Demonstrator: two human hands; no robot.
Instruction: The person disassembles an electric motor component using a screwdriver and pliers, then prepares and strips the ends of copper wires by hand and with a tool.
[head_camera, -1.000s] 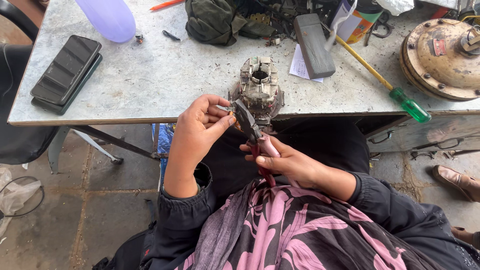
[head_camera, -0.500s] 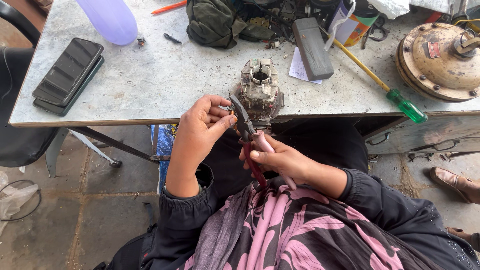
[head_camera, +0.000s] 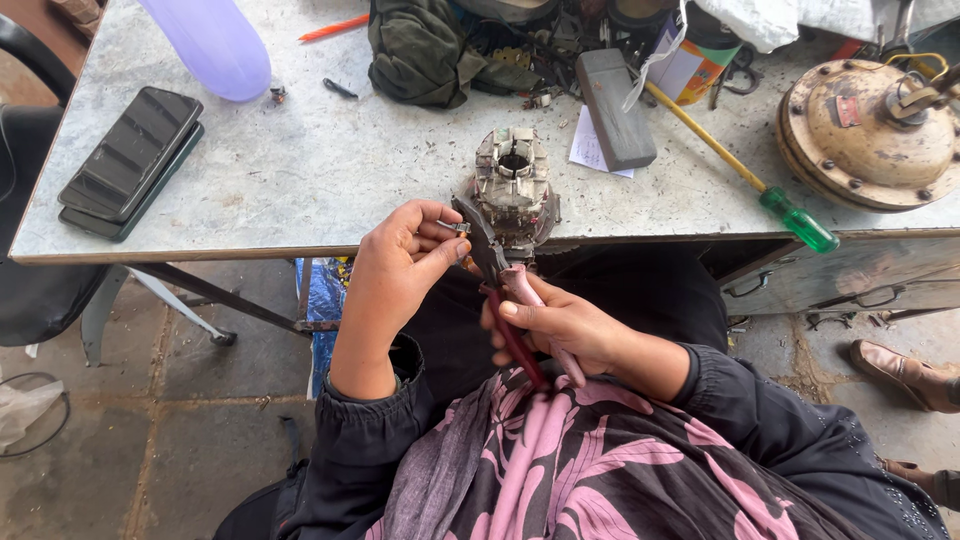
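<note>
While the right hand (head_camera: 560, 325) grips the red-handled pliers (head_camera: 500, 290) pointing up-left mid-frame, the left hand (head_camera: 405, 260) pinches a tiny metal piece (head_camera: 455, 227) right at their tip, below the grimy motor part (head_camera: 515, 185).

The left hand (head_camera: 400, 262) pinches a small metal piece (head_camera: 455, 227) between thumb and fingertips, right beside the nose of the pliers (head_camera: 500, 285). The right hand (head_camera: 560, 325) grips the pliers' red handles. A grimy metal part (head_camera: 515, 180) sits at the worktop (head_camera: 330, 180) edge, touching the pliers' head. A green-handled screwdriver (head_camera: 745, 170) lies to the right.
</note>
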